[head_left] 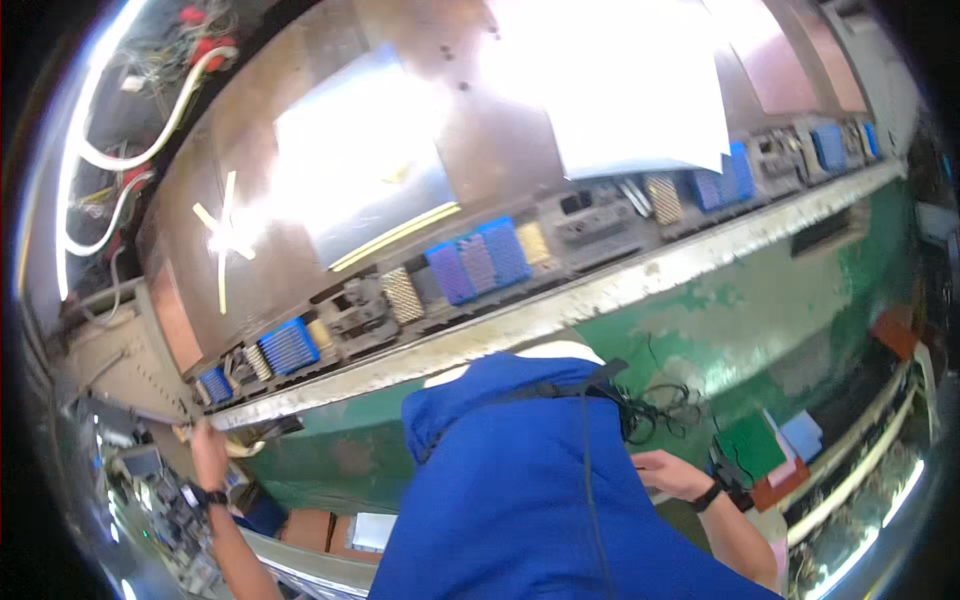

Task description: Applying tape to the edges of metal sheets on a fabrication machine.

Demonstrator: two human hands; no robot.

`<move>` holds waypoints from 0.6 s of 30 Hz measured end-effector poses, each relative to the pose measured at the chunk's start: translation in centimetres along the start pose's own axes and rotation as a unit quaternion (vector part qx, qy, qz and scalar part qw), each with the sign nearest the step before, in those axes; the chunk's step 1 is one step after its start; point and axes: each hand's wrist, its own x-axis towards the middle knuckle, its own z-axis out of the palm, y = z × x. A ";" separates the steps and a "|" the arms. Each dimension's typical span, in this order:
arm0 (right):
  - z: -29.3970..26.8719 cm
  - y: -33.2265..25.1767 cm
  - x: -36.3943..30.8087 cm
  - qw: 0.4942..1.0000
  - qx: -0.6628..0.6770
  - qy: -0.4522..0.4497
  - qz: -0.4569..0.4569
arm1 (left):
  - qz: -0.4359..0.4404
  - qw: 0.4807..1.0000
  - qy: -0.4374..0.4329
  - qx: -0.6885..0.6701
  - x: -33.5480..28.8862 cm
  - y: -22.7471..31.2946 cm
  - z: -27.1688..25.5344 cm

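Observation:
My left hand is at the left end of the machine's long metal edge, by the grey side plate. Its fingers are small and blurred, so any hold on something cannot be made out. My right hand hangs beside the blue apron, fingers loosely bent and partly apart, with nothing visible in it. Beyond the edge, a shiny metal sheet lies on the brown metal bed, a yellow strip along its near side. A larger sheet to the right glares white.
Blue ribbed blocks and grey clamps line the bed's front. Crossed yellow strips lie at left. Black cables hang against the worn green front panel. Cardboard boxes sit low at left; a green sheet lies at right.

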 end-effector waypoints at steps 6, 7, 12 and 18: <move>-0.5 -18.2 -2.0 0.890 -0.442 0.024 -0.113 | 0.012 0.994 0.038 -0.100 14.0 16.1 -9.4; 0.5 -21.6 -1.7 0.912 -0.369 0.084 -0.156 | 0.035 0.990 0.056 -0.128 15.8 17.9 -8.7; 4.3 -33.9 5.1 0.830 -0.097 0.236 -0.495 | 0.079 0.952 0.084 -0.283 25.0 22.9 -3.2; 12.7 -45.8 17.7 0.755 -0.077 0.234 -0.608 | 0.041 0.777 -0.002 -0.628 31.1 27.3 1.5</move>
